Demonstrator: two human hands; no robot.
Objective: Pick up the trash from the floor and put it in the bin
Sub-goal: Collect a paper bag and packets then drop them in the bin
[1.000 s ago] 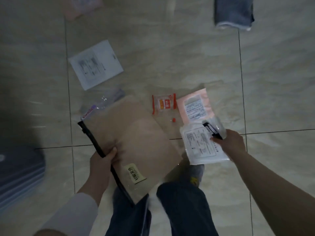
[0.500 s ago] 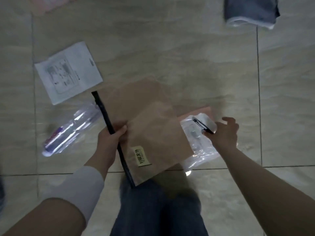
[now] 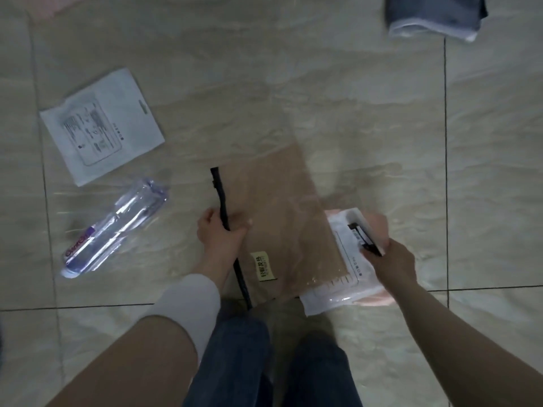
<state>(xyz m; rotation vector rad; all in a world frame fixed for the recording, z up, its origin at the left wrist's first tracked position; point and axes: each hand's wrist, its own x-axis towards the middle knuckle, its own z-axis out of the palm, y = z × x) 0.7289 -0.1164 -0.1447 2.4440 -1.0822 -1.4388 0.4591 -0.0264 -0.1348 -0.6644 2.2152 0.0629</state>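
Note:
My left hand (image 3: 219, 232) grips the black zipper edge of a large translucent brown zip bag (image 3: 279, 218) with a small yellow label, held over the tiled floor. My right hand (image 3: 392, 261) holds a bunch of white plastic packets (image 3: 349, 274) with a pink packet (image 3: 379, 230) behind them and a black strip on top. On the floor to the left lie a white printed packet (image 3: 101, 126) and a clear plastic wrapper with purple print (image 3: 114, 227). No bin is in view.
A folded grey-blue cloth (image 3: 435, 16) lies on the floor at the top right. A pinkish item (image 3: 54, 5) shows at the top left edge. My legs in dark jeans (image 3: 273, 362) fill the bottom centre. The floor is beige tile with dark grout lines.
The view has shifted, so the floor litter sits further left. The small red-and-white packet is out of sight. My right hand has gathered the white and pink packets and lifted them beside the brown bag.

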